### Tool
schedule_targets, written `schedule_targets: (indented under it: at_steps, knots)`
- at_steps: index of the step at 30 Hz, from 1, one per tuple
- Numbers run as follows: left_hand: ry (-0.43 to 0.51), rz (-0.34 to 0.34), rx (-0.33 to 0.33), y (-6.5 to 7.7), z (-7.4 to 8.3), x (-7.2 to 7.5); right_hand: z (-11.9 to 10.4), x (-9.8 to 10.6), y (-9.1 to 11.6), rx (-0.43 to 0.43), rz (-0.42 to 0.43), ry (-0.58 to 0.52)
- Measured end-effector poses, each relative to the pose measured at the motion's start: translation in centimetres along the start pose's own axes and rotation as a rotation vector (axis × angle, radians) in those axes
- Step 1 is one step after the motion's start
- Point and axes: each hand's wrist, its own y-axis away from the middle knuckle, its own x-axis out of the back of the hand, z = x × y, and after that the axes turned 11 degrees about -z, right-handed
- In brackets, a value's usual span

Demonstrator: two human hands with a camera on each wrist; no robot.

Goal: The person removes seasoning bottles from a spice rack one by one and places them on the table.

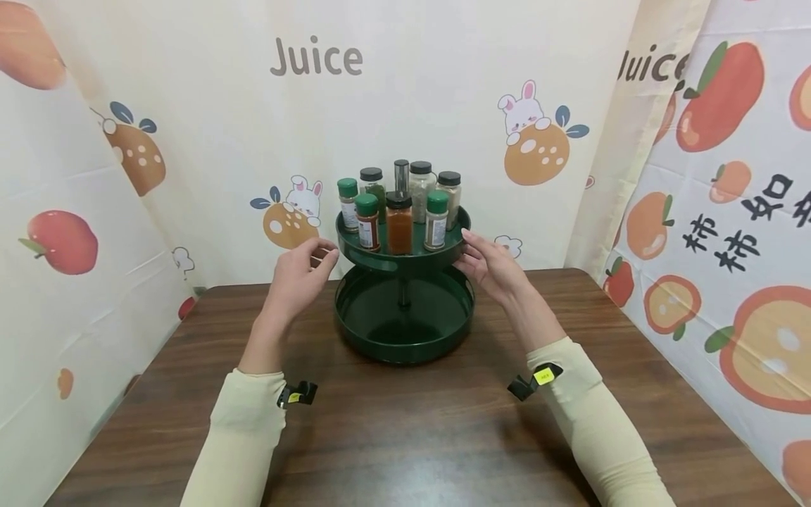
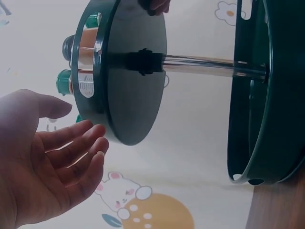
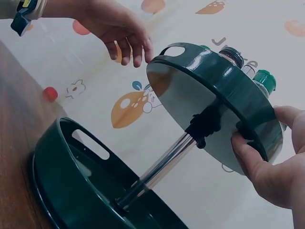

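Note:
A dark green two-tier spice rack (image 1: 355,345) stands on the table, its round trays joined by a shiny metal post (image 3: 162,167). The upper tray bears several spice jars, among them an orange-brown jar with a black lid (image 1: 400,229) and a green-capped shaker (image 1: 436,224). My right hand (image 1: 491,266) pinches the upper tray's right rim, with digits on its side and underneath (image 3: 281,162). Beside the left rim is my left hand (image 1: 300,274), its fingers loosely bent and nothing in them; in the left wrist view its fingertips (image 2: 97,131) come close to the tray's edge.
The lower tray (image 2: 286,119) has cut-out handle slots in its wall and holds no jars. Brown wood-grain table (image 1: 405,436) spreads in front of the rack. Printed fabric curtains (image 1: 443,91) hang behind and on both sides, the back one close behind the rack.

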Motion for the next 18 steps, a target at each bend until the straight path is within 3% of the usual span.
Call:
schedule_targets:
  at_steps: [7,15,18]
  knots:
    - [0.011,0.031,-0.010,-0.1,0.9,0.0,-0.1,-0.1,0.0,-0.003,0.017,0.003]
    - [0.044,0.082,-0.077,-1.0,2.2,-0.1,-0.2,-0.2,-0.2,-0.012,0.017,0.021]
    - [0.055,0.124,-0.078,-1.2,2.7,-0.2,-0.2,-0.1,-0.2,-0.016,0.019,0.019]
